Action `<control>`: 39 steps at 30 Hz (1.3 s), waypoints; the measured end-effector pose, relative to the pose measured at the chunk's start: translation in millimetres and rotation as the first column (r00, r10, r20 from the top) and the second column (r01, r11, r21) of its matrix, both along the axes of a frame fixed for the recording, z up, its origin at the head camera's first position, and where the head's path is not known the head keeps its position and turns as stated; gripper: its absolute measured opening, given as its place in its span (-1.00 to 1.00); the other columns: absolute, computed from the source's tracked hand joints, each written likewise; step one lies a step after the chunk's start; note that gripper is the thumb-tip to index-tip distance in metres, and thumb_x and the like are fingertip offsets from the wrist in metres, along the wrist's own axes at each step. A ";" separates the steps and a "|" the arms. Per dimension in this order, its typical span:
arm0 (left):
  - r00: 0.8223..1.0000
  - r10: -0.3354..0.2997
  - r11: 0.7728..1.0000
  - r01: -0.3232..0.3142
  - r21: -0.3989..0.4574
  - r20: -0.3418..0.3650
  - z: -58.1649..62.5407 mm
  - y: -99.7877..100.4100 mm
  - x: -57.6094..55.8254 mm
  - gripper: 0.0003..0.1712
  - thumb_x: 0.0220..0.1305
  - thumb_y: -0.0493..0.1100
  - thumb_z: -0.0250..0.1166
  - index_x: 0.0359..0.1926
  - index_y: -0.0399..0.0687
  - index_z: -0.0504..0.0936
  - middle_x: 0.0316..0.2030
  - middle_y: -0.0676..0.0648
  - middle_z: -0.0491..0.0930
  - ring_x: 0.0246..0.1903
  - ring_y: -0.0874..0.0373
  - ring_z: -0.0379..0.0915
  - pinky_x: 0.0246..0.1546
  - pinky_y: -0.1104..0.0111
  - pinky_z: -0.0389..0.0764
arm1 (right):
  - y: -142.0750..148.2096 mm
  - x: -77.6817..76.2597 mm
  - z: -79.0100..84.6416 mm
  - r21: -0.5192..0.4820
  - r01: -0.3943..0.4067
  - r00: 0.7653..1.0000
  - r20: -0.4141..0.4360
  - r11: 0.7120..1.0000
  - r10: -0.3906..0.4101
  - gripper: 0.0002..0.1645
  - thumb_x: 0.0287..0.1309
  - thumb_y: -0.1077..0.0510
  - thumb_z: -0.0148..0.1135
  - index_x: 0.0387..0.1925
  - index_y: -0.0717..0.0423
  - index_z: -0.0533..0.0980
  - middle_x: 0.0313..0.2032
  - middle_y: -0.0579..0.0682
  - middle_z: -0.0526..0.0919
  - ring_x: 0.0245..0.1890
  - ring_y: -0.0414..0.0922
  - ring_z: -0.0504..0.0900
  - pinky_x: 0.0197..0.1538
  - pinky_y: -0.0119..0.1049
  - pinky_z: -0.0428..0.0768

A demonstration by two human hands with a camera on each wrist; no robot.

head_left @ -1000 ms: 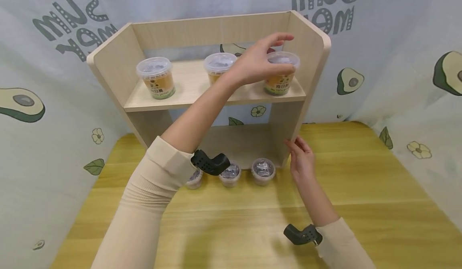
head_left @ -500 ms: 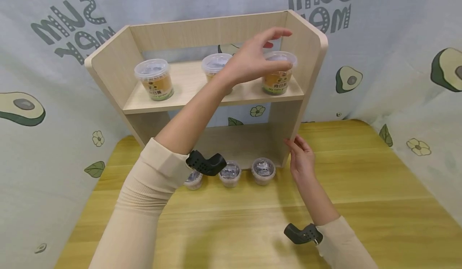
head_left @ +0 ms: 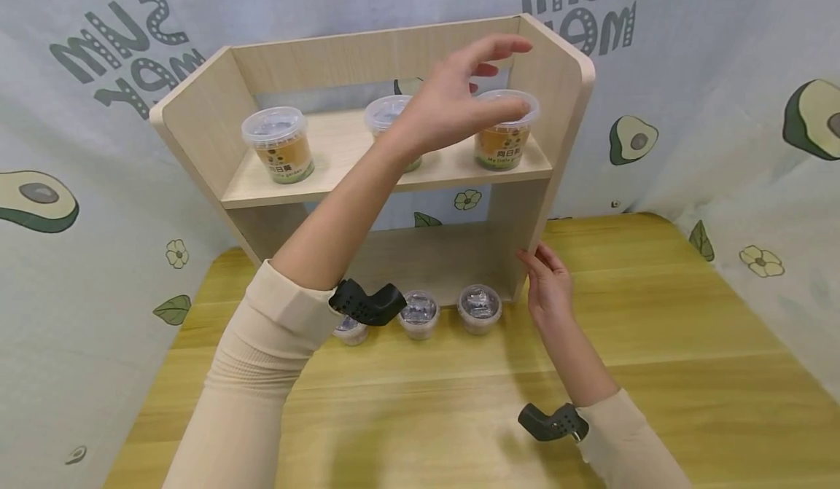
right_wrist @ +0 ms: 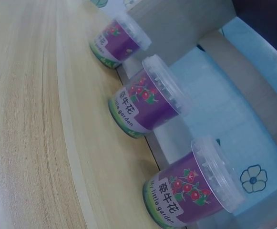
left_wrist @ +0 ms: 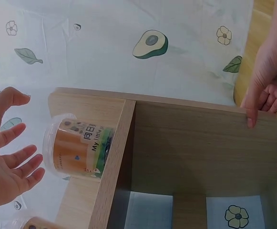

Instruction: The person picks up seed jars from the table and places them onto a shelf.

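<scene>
An orange-labelled plastic cup (head_left: 504, 143) with a clear lid stands upright at the right end of the upper shelf. My left hand (head_left: 449, 106) hovers beside its lid, fingers spread and thumb overlapping it in the head view. In the left wrist view a gap separates that hand (left_wrist: 7, 152) from the cup (left_wrist: 78, 148). Two matching cups stand further left: one in the middle (head_left: 383, 116), partly behind my arm, and one at the left end (head_left: 282, 150). Low on the right, my right hand (head_left: 551, 288) pinches the side panel of the wooden shelf unit (head_left: 394, 52) between thumb and fingers.
Three purple-labelled cups, the nearest one (right_wrist: 190, 191) largest in the right wrist view, stand in a row on the wooden table (head_left: 446, 416) before the lower shelf. A printed cloth (head_left: 689, 52) hangs behind and around the table.
My left hand has moved back from the right orange cup, slightly up and left, with the cup left standing on the shelf. The right hand keeps its grip on the side panel.
</scene>
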State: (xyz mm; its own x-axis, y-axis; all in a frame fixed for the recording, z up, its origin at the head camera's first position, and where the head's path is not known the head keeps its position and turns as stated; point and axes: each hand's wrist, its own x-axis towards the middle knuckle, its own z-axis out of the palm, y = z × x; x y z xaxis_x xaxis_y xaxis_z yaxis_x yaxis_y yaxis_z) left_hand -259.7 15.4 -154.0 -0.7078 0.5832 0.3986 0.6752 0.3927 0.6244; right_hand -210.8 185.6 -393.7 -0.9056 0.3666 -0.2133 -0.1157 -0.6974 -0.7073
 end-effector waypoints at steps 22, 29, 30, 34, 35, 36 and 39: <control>0.990 -0.120 0.987 0.127 0.094 -0.075 -12.0 -11.8 27.2 -0.28 0.06 -0.06 0.35 0.26 0.02 0.33 0.23 0.09 0.34 0.15 0.32 0.25 0.10 0.54 0.26 | 1.0 -1.3 -1.6 0.004 0.020 1.000 0.011 1.000 -0.020 -0.66 -0.01 0.53 0.17 -0.46 0.04 0.63 -0.25 -0.08 0.59 -0.11 -0.21 0.49 0.19 -0.42 0.32; 0.978 -0.165 0.976 0.181 0.123 -0.130 -28.4 -15.8 43.0 -0.28 0.06 -0.07 0.36 0.26 -0.06 0.34 0.21 0.05 0.38 0.09 0.29 0.32 0.07 0.47 0.34 | 2.0 -2.3 -2.9 0.016 0.020 1.000 -0.001 1.000 -0.020 -0.66 -0.02 0.53 0.18 -0.44 0.04 0.64 -0.25 -0.08 0.59 -0.11 -0.22 0.51 0.10 -0.47 0.40; 0.978 -0.168 0.975 0.184 0.124 -0.126 -31.1 -16.2 44.7 -0.28 0.06 -0.07 0.36 0.26 -0.06 0.35 0.21 0.05 0.39 0.08 0.29 0.33 0.07 0.45 0.35 | 2.0 -2.2 -2.8 0.015 0.016 1.000 0.000 1.000 -0.016 -0.67 -0.02 0.53 0.19 -0.44 0.05 0.64 -0.24 -0.08 0.59 -0.10 -0.22 0.50 0.13 -0.46 0.38; 0.978 -0.182 0.974 0.193 0.121 -0.098 -43.1 -17.6 49.3 -0.30 0.05 -0.07 0.37 0.24 -0.03 0.38 0.19 0.08 0.40 0.07 0.28 0.33 0.05 0.41 0.39 | 1.9 -2.4 -2.5 0.027 0.010 1.000 0.013 1.000 -0.010 -0.69 -0.04 0.51 0.23 -0.41 0.05 0.62 -0.20 -0.08 0.57 -0.06 -0.21 0.48 0.20 -0.43 0.32; 0.978 -0.189 0.972 0.199 0.123 -0.086 -46.2 -17.9 49.7 -0.30 0.05 -0.07 0.37 0.24 -0.03 0.37 0.19 0.08 0.40 0.07 0.27 0.33 0.05 0.40 0.39 | 1.8 -2.2 -2.2 0.023 0.006 1.000 0.014 1.000 -0.007 -0.70 -0.05 0.51 0.24 -0.41 0.06 0.62 -0.19 -0.08 0.56 -0.05 -0.21 0.47 0.21 -0.43 0.31; 0.978 -0.196 0.971 0.204 0.124 -0.075 -49.0 -18.2 49.9 -0.30 0.05 -0.08 0.37 0.24 -0.03 0.37 0.19 0.08 0.39 0.08 0.27 0.32 0.05 0.40 0.40 | 1.6 -2.1 -2.2 0.028 0.006 1.000 0.017 1.000 -0.006 -0.70 -0.05 0.50 0.24 -0.41 0.05 0.62 -0.18 -0.08 0.56 -0.05 -0.21 0.47 0.21 -0.43 0.31; 0.975 -0.215 0.967 0.222 0.125 -0.063 -56.3 -18.9 49.5 -0.30 0.05 -0.09 0.36 0.25 -0.04 0.36 0.21 0.06 0.37 0.09 0.24 0.31 0.05 0.39 0.41 | 0.8 -1.4 -2.0 0.048 0.005 1.000 0.017 0.999 -0.006 -0.70 -0.03 0.49 0.24 -0.43 0.01 0.63 -0.20 -0.10 0.57 -0.06 -0.22 0.47 0.21 -0.42 0.31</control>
State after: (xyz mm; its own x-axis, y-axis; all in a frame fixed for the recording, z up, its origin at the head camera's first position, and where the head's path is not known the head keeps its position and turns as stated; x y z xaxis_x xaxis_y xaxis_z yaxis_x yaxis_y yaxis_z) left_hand -210.2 -3.5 -210.2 -0.5469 0.6623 0.5121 0.7663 0.1496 0.6248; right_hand -212.1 186.4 -395.7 -0.8999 0.3818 -0.2108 -0.1073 -0.6623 -0.7415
